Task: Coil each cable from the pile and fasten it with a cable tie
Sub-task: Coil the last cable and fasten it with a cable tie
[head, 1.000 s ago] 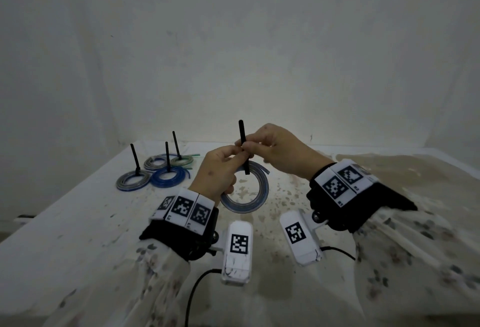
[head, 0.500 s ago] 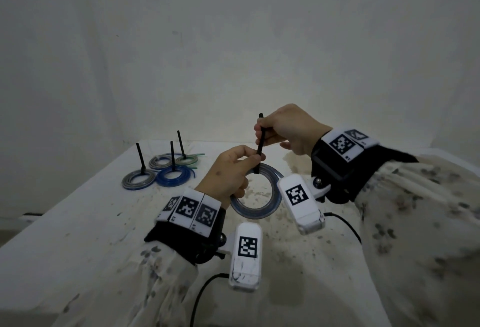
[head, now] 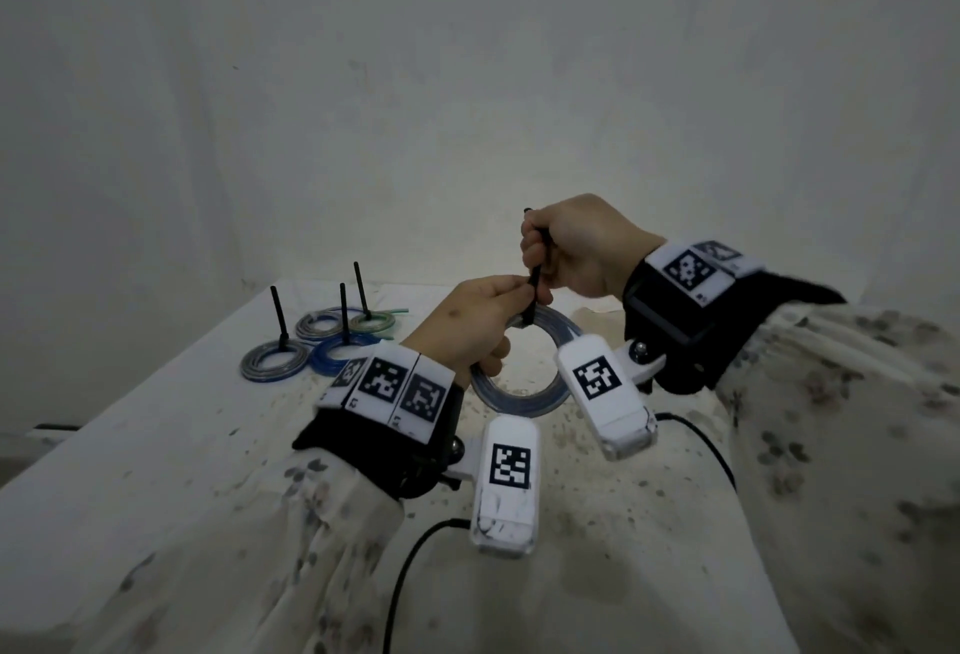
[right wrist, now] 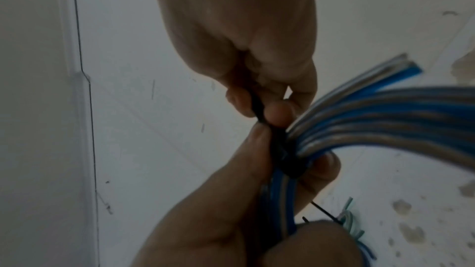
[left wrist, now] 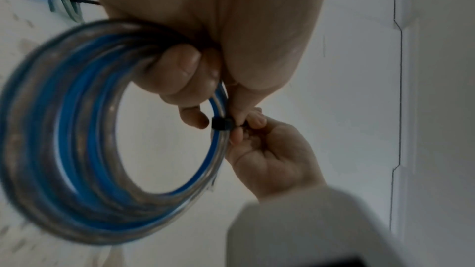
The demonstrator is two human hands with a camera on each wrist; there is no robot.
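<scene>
Over the white table [head: 156, 445], from the head view: grips the coiled cable [head: 519, 401] with the left hand [head: 467, 326], fingers curled round the top of the ring, and holds it up in the air just above the tabletop. Pinches the black cable tie [head: 535, 279] with the right hand [head: 576, 248], curled round the strap right above the coil. Looks ready to pull the strap up and tight.

Probably light and springy, and a bit smooth. Likely to pop open if let go. Best to hold it tight right next to the tie, where the loops bunch up.

Far off to the left, well apart: tied coils [head: 272, 362] with their straps sticking up. Not in the way. Closer in: a black wire [head: 410, 575] and white wrist boxes [head: 506, 487] under the arms. Could bump the ring.

From the left wrist view: a big blurry ring of blue and clear loops, side by side. Left fingers [left wrist: 174, 74] hooked through the ring. Small black tie head [left wrist: 221, 124] snug against the loops. Right fingertips pinching the strap just beside it.

From the right wrist view: strap running up between the right thumb and fingers. Left thumb and fingers squeezing the loops at the tie. One cut cable end [right wrist: 408, 66] poking out past the bunch. Might slip loose, so worth tucking in.
</scene>
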